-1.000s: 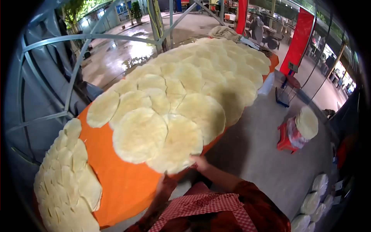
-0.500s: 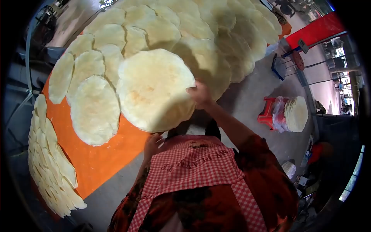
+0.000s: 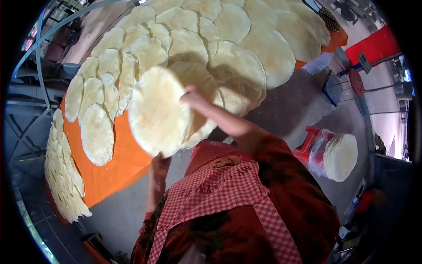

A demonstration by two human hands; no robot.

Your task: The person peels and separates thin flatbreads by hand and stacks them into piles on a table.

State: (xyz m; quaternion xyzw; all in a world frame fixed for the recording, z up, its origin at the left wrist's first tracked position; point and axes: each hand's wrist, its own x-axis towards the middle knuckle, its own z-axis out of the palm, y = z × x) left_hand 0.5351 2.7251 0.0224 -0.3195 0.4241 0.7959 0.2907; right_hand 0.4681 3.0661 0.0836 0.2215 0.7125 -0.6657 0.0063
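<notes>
A large round flatbread is lifted at a tilt over the near edge of the table. My right hand pinches its right rim, fingers closed. At its lower rim is my left hand, with fingertips closed on the edge and partly hidden behind it. Other flatbreads lie just right of and beneath the lifted one. A single oval-looking flatbread rests to the left on the orange tabletop.
Overlapping flatbreads spread across the table's far side. More hang in a layered heap at the left. A red stool on the right bears a stack of flatbreads with clear plastic. A dark grate sits at the far corner.
The flatbread has moved left and tilted up, exposing others beneath it. My left hand has risen to its lower rim. My right hand has gone left with it; the view has turned.
</notes>
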